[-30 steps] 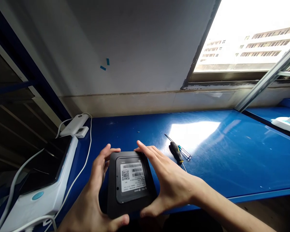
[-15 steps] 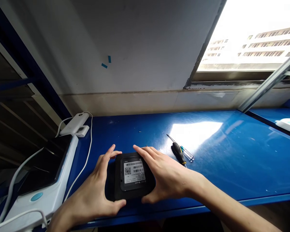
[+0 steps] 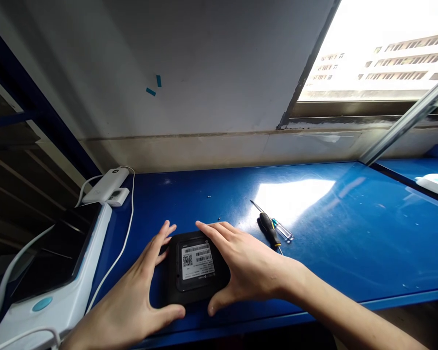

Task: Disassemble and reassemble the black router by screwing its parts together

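A flat black square box [image 3: 199,286], bearing a white label with a QR code and barcodes, rests on the blue bench near its front edge. My right hand [image 3: 246,265] wraps its right side, fingers along the far edge and thumb at the near edge. Around the left side, my left hand [image 3: 142,287] is spread wide with its thumb by the near corner. Blue bench shows between that palm and the box. The left fingertips are close to the far left corner; whether they touch it I cannot tell.
Right of the box lie a black-handled screwdriver [image 3: 269,229] and a clear-handled screwdriver [image 3: 283,230]. At left stand a white device with a dark screen [image 3: 63,253], a white power bank [image 3: 107,186] and a white cable [image 3: 127,232]. Small screw-like bits [image 3: 219,218] lie beyond the box.
The view has shifted slightly. My left thumb and fingers still surround the box's left side, with the fingers drawn a little closer together. My right hand keeps its place on the box.
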`<state>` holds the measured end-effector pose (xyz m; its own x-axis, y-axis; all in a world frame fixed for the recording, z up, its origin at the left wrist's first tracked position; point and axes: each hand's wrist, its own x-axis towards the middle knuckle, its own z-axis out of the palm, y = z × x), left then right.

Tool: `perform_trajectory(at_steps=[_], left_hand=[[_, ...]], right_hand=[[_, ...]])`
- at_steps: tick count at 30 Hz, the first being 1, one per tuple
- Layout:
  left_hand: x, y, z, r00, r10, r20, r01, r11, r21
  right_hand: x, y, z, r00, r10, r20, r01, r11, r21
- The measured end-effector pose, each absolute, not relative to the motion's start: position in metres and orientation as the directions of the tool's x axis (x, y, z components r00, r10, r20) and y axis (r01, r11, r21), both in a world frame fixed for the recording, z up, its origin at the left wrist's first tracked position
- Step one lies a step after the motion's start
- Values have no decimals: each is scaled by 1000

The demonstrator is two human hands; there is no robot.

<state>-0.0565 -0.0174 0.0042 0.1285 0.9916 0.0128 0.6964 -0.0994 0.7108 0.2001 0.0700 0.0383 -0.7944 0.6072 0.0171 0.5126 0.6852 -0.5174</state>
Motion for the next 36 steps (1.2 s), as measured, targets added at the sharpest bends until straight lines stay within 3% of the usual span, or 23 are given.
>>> perform_trajectory(at_steps=[6,11,17,27,32,34,36], left_hand=[[-64,-13,1,220,975,-7,777,-171,606],[-60,-8,-4,180,982,51,811,-177,557],[-59,-4,-6,215,977,1,839,-185,512],[-61,-9,-15,391,887,244,834,-454,314],[-40,-18,-29,286,928,240,885,-351,305],[-31,-20,-32,226,948,222,891,-294,347],[-24,-21,-33,145,967,210,889,-221,400]], right_hand=[[199,69,40,-795,607,-4,525,684,-506],[197,66,37,-787,616,-31,545,672,-501],[194,60,35,-763,642,-77,577,624,-527],[197,65,18,-753,658,10,556,644,-525],[208,55,37,-789,608,95,511,733,-450],[218,52,53,-727,662,181,573,731,-371],[231,56,68,-565,782,264,723,623,-299]])
